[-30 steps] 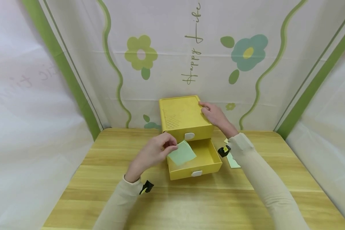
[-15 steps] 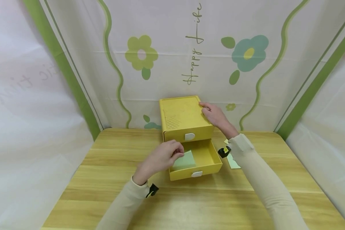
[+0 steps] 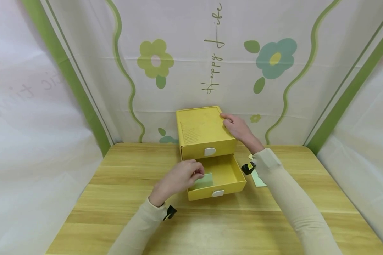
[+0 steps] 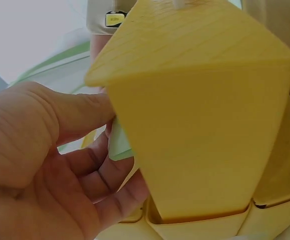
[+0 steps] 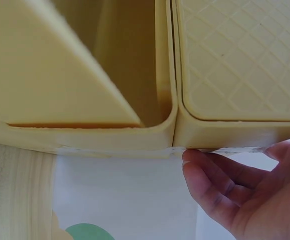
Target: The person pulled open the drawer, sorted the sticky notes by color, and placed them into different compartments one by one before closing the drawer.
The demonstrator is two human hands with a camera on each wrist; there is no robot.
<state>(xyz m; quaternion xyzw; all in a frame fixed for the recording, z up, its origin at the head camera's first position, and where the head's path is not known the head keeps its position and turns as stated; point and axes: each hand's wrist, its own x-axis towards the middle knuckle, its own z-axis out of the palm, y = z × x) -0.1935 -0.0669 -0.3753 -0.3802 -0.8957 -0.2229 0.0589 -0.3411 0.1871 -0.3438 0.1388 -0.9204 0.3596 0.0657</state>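
A yellow two-drawer box (image 3: pixel 199 124) stands at the back of the table, its lower drawer (image 3: pixel 233 188) pulled out and its upper one in. My left hand (image 3: pixel 178 177) is over the left side of that drawer, pinching a light green sticky note (image 3: pixel 205 181). In the left wrist view only a corner of the note (image 4: pixel 119 142) shows past the thumb; the rest lies behind the drawer wall. My right hand (image 3: pixel 239 128) holds the box's upper right edge. In the right wrist view, its curled fingers (image 5: pixel 204 185) touch the side of the box.
More light green paper (image 3: pixel 258 179) lies on the wooden table (image 3: pixel 137 184) right of the drawer, partly behind the right wrist, with a small yellow piece (image 3: pixel 250 156) near it. A flower-printed curtain (image 3: pixel 185 81) hangs close behind the box.
My left hand has moved right and slightly down with the sticky note, which has gone from above the drawer down into its left part. The right hand stays on the box.
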